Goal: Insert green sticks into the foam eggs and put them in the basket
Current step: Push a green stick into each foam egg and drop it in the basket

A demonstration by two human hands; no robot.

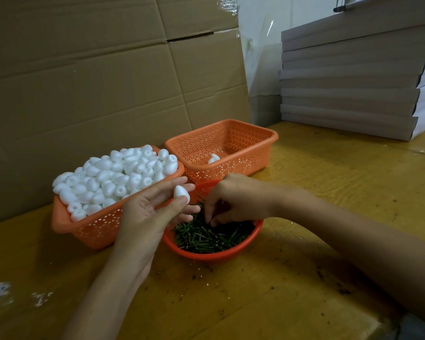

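Note:
My left hand pinches a white foam egg between thumb and fingertips, just above the left rim of a round red bowl full of short green sticks. My right hand reaches down into that bowl, its curled fingertips pinching among the sticks. An orange basket on the left is heaped with foam eggs. Behind the bowl stands a second orange basket holding one foam egg.
The baskets stand on a yellow wooden table. A large cardboard sheet leans up behind them. A stack of flat grey boxes sits at the back right. White foam crumbs lie at the table's near left.

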